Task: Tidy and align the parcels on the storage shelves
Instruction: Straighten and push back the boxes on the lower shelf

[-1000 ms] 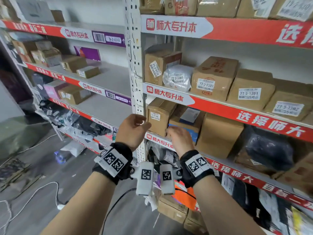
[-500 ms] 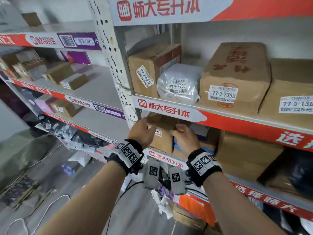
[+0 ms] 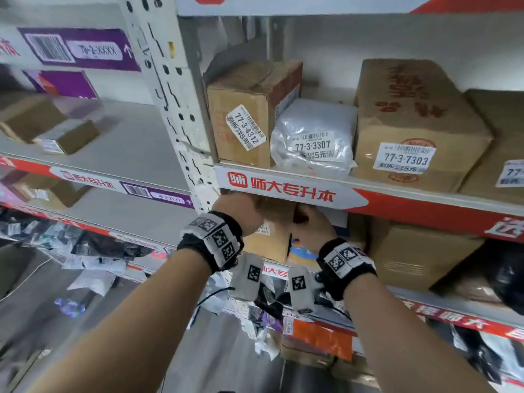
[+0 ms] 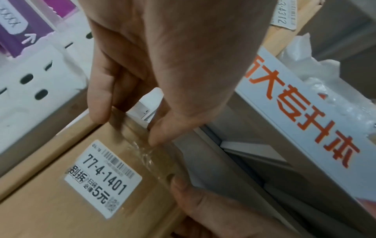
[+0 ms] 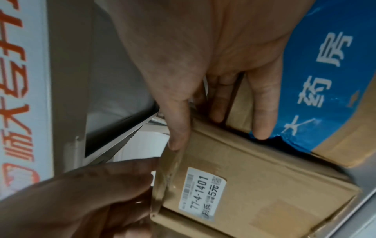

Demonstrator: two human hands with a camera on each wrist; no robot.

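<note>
Two hands' fingers clasp the 77-4-1401 carton (image 3: 269, 236) on a red-edged grey shelf (image 3: 419, 199) above littered flooring.

A: Is there room above the 77-4-1401 box (image 3: 269, 239)?

B: Little. The shelf rail (image 3: 286, 188) sits just over it at twelve o'clock, and both hands fill that gap.

A: And its sides?

B: The perforated upright post (image 3: 181, 109) stands close at nine o'clock; the blue-printed box (image 5: 317, 77) touches it at three. The neighbouring shelf (image 3: 136, 143) beyond the post has open surface.
</note>
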